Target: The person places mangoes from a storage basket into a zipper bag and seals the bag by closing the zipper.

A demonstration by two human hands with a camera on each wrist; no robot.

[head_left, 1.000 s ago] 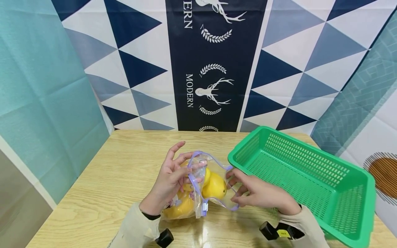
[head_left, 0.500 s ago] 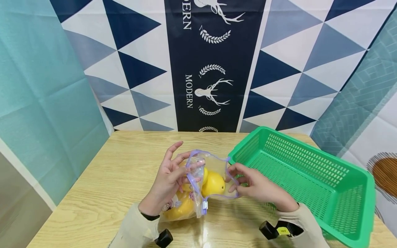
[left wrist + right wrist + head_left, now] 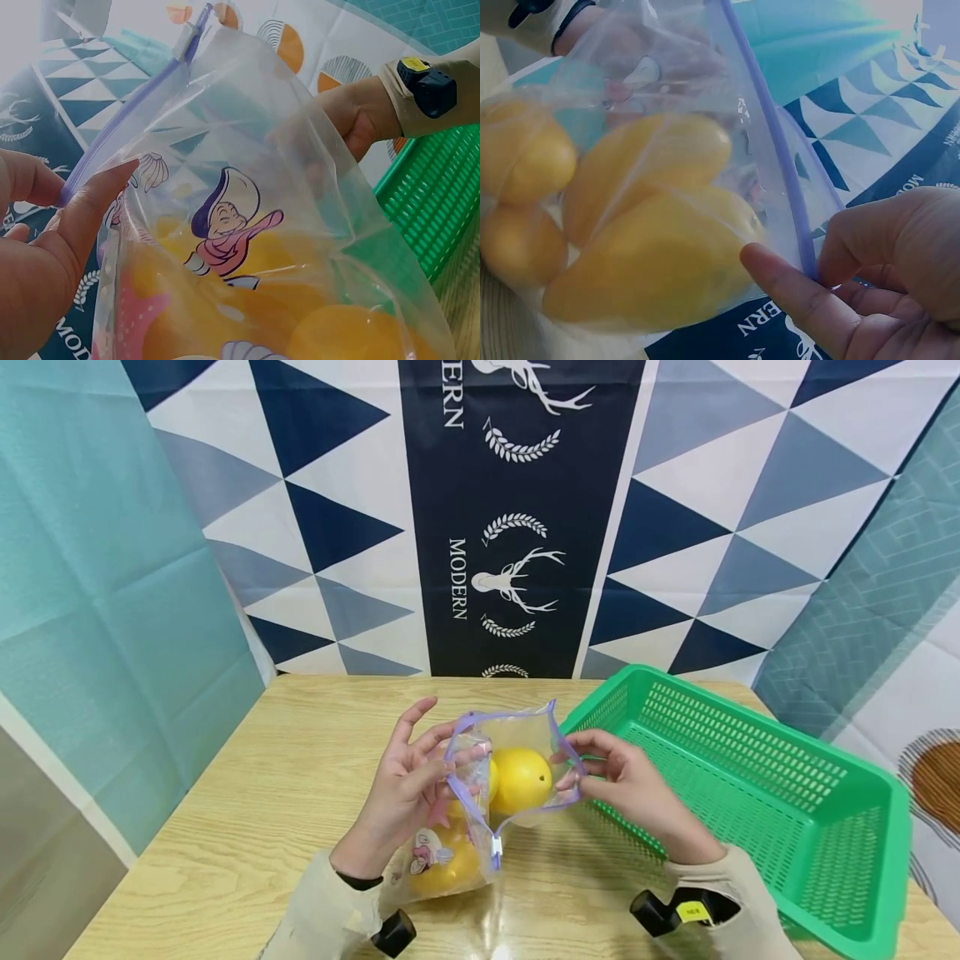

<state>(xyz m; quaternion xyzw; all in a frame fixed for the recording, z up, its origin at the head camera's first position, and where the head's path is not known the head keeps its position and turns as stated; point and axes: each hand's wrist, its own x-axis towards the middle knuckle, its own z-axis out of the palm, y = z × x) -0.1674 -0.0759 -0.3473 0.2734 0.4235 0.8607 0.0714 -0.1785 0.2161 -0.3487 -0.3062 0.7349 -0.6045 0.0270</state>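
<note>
A clear zip bag (image 3: 517,725) with a purple zip edge and a white slider (image 3: 496,847) stands with its mouth spread toward the head camera. Several yellow-orange fruits lie inside; a round-ended yellow fruit (image 3: 522,779) shows through the mouth. In the right wrist view, two long mango-shaped fruits (image 3: 660,262) rest beside rounder fruits (image 3: 526,161). My left hand (image 3: 397,793) pinches the bag's left edge between thumb and finger, other fingers spread. On the opposite edge, my right hand (image 3: 630,781) pinches the purple zip strip. Cartoon prints (image 3: 232,225) decorate the plastic.
Right of the bag, a green perforated basket (image 3: 720,777) stands on the wooden table (image 3: 300,752), close to the right forearm. Patterned cloth (image 3: 517,485) hangs behind the table's far edge. Each wrist wears a black camera (image 3: 393,933).
My right hand has moved up and now grips the right edge of the bag, lifting it so the mouth widens. The visible fruit has risen slightly. The left hand stays nearly in place.
</note>
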